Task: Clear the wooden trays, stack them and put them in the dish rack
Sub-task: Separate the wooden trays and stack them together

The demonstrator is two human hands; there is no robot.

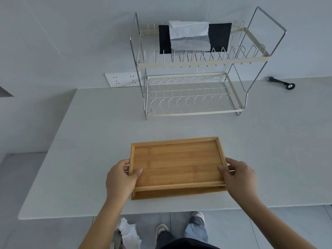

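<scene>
Two empty wooden trays lie stacked near the counter's front edge. The upper tray (177, 161) sits on the lower tray (179, 192), whose front edge sticks out beneath it. My left hand (120, 178) grips the stack's left side, thumb on the rim. My right hand (239, 176) grips its right side the same way. The two-tier dish rack (195, 97) stands further back on the counter; its lower shelf holds nothing.
A black cloth (218, 37) and a white cloth (190, 35) hang over the rack's top tier. A small black tool (283, 83) lies at the back right. A wall socket (122, 79) sits left of the rack. A white bag (128, 234) is on the floor.
</scene>
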